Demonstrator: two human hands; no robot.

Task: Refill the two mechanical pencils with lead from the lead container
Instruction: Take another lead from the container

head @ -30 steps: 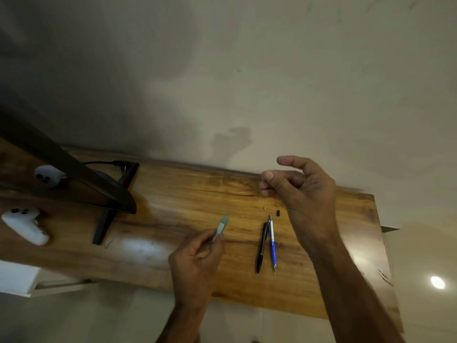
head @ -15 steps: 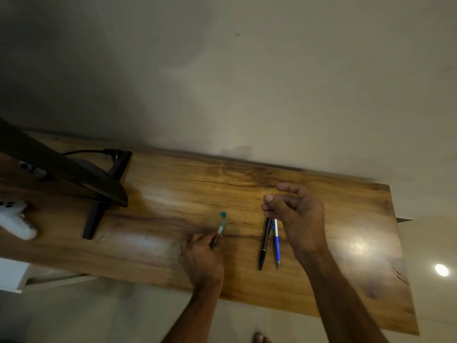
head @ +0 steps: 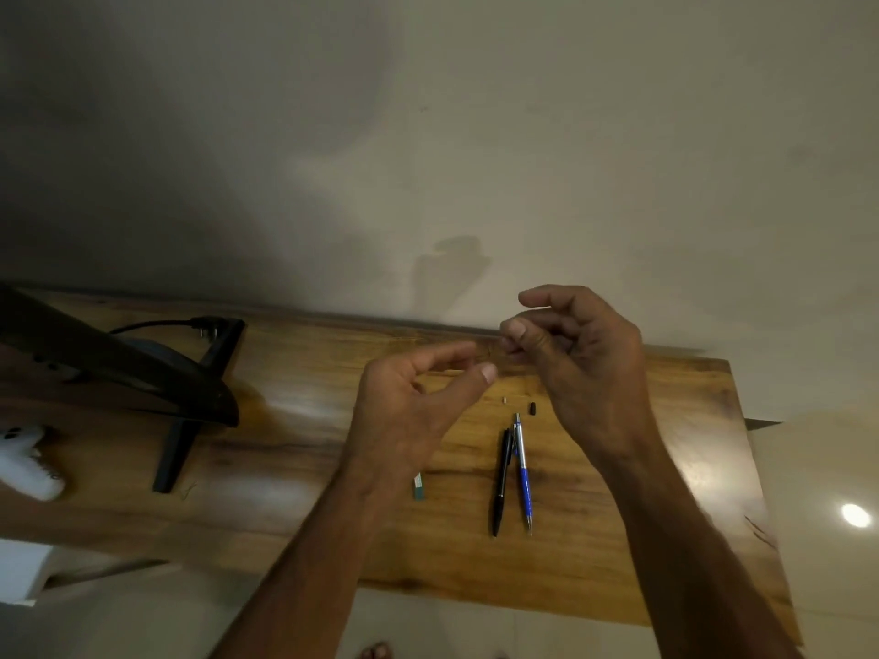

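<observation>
Two mechanical pencils lie side by side on the wooden table (head: pixel 666 539): a black pencil (head: pixel 500 482) and a blue and silver pencil (head: pixel 523 473). Beyond their far ends lie a small black cap (head: pixel 532 408) and a tiny white piece (head: pixel 504 400). The teal lead container (head: pixel 418 487) lies flat on the table, partly hidden by my left forearm. My right hand (head: pixel 580 363) is raised above the pencils and pinches a thin lead between thumb and fingertips. My left hand (head: pixel 414 406) hovers just left of that pinch, thumb and forefinger apart, holding nothing I can make out.
A black monitor on its stand (head: pixel 180 449) with a cable occupies the left of the table. A white game controller (head: pixel 28 463) lies at the far left edge. The wall runs right behind the table. Floor shows beyond the near and right edges.
My left hand let go of the lead container, which now lies on the table, and rose toward my right hand. My right hand lifted a little, keeping its pinch.
</observation>
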